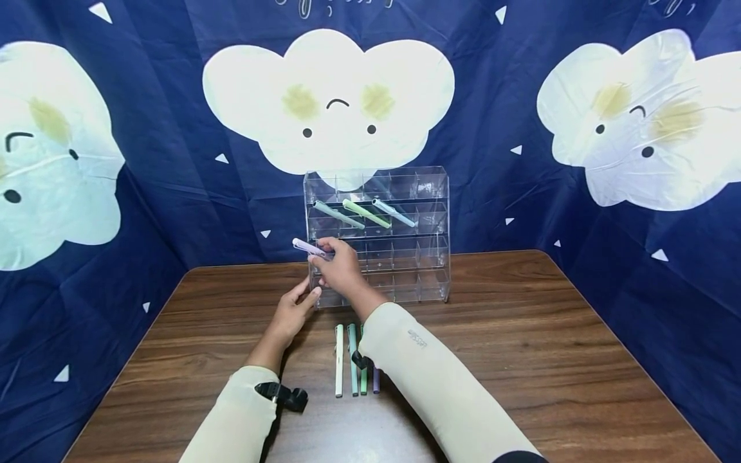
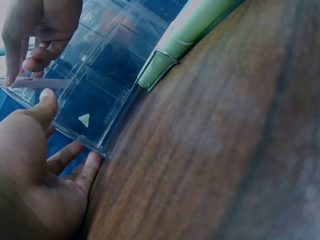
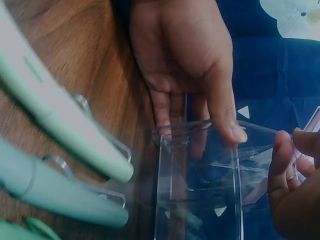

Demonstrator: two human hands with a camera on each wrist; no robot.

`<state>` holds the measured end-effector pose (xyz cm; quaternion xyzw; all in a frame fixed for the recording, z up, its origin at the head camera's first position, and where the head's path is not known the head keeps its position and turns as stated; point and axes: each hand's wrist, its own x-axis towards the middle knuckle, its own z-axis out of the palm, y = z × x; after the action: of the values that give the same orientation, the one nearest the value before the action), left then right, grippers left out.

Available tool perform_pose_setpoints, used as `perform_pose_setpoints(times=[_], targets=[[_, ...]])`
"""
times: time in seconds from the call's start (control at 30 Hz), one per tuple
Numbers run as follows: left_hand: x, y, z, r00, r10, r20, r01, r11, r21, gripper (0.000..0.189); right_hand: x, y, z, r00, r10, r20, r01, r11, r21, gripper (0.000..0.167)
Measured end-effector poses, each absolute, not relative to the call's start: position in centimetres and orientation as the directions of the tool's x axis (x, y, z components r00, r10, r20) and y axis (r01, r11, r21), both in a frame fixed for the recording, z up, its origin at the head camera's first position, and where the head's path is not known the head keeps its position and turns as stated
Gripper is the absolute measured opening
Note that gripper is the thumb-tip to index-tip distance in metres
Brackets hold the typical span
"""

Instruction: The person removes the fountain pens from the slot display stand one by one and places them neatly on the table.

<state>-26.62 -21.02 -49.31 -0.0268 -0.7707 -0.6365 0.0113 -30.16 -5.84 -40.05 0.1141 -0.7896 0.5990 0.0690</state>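
Note:
My right hand [image 1: 343, 267] pinches a lavender pen [image 1: 303, 246] between thumb and fingers at the left end of a clear tiered rack [image 1: 433, 247], in front of its second tier from the bottom. The pen's clip end points left, past the rack's side. Lower down, my left hand [image 1: 294, 312] grips the rack's lower left corner, thumb in front and the other fingers around the side, as the left wrist view shows. Three pens lie slanted across the second tier from the top: a grey-green pen [image 1: 338, 214], a light green pen [image 1: 366, 213] and a light blue pen [image 1: 393, 212].
In front of the rack, a cream pen [image 1: 339, 360], a teal pen [image 1: 352, 360], a green pen [image 1: 363, 384] and a purple pen [image 1: 376, 381] lie on the wooden table [image 1: 556, 334], partly under my right sleeve. A blue cloud-patterned cloth [image 1: 492, 231] hangs behind.

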Motion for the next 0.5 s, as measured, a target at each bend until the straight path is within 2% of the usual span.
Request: perform_pose_setpoints(times=[0.5], targets=[[-26.92, -21.21, -49.74, -0.998, 0.023, 0.059, 0.063, 0.202, 0.977, 0.06, -30.38, -6.44, -40.1, -0.971, -0.067, 0.23, -0.24, 0.292, -0.926, 0.028]])
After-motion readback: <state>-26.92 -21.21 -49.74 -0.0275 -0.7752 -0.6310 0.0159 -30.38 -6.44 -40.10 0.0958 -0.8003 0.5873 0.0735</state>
